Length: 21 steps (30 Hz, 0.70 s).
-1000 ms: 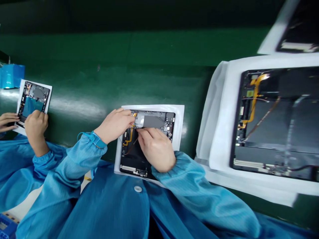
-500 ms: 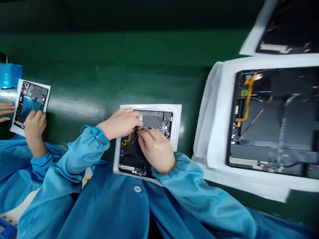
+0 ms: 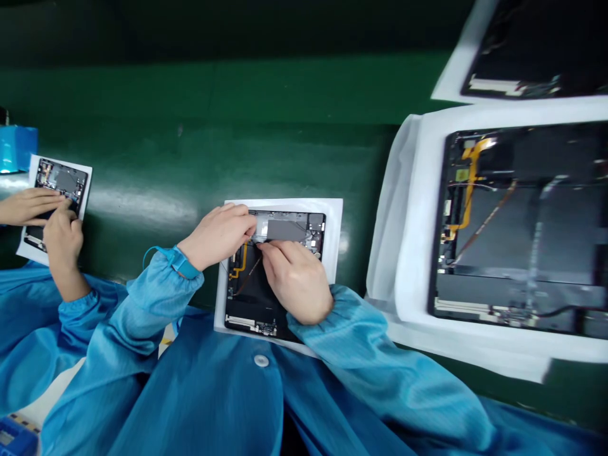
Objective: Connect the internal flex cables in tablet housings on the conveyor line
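Note:
An opened tablet (image 3: 251,288) lies on a white foam sheet (image 3: 332,247) in front of me, its inside facing up. An orange flex cable (image 3: 244,261) and a thin brown cable show at its left side. My left hand (image 3: 218,235) rests over the tablet's upper left corner, its fingers bent and pressed together; whatever is under the fingertips is hidden. My right hand (image 3: 297,282) lies over the tablet's right half, thumb and fingers pinched near the upper middle, close to the left fingertips. Anything in that pinch is too small to make out.
To the right, another opened tablet (image 3: 503,234) lies on stacked white sheets (image 3: 408,221), with a further one (image 3: 536,50) behind it. At the left, a co-worker's hands (image 3: 64,237) are on a similar tablet (image 3: 71,180). A blue box (image 3: 19,149) stands on the green table (image 3: 142,158).
My left hand has drawn a little to the left, apart from the right fingertips. The right hand stays pinched at nearly the same spot. The co-worker's other hand has come onto their tablet.

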Each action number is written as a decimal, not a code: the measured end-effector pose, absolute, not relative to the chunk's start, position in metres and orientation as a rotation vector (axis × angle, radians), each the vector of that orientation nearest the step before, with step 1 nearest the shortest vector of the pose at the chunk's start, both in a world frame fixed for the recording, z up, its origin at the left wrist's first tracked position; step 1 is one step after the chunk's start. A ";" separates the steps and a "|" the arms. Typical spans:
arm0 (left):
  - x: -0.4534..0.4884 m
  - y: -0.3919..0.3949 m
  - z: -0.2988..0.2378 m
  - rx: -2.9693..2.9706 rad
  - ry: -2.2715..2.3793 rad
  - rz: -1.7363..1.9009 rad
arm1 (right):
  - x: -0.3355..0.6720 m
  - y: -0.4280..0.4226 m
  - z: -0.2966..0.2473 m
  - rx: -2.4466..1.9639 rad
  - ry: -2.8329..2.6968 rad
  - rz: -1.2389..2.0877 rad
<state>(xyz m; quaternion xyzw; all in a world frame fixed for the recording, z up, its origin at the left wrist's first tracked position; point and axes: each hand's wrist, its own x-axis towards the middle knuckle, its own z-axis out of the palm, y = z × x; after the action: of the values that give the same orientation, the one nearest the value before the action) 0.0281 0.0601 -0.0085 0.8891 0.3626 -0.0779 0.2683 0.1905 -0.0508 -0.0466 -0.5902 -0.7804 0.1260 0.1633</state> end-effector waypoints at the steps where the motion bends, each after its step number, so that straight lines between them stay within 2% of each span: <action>1: 0.028 0.060 -0.009 2.392 0.976 -0.209 | 0.191 -0.050 -0.047 -1.686 -2.227 0.361; 21: 0.026 0.061 -0.013 2.419 0.951 -0.147 | 0.191 -0.047 -0.046 -1.602 -2.240 0.252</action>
<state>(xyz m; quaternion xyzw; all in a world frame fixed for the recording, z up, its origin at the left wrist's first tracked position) 0.0257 0.0607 -0.0133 0.8957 0.3522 -0.0543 0.2659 0.1914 -0.0467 -0.0455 -0.5691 -0.7957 0.0894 0.1872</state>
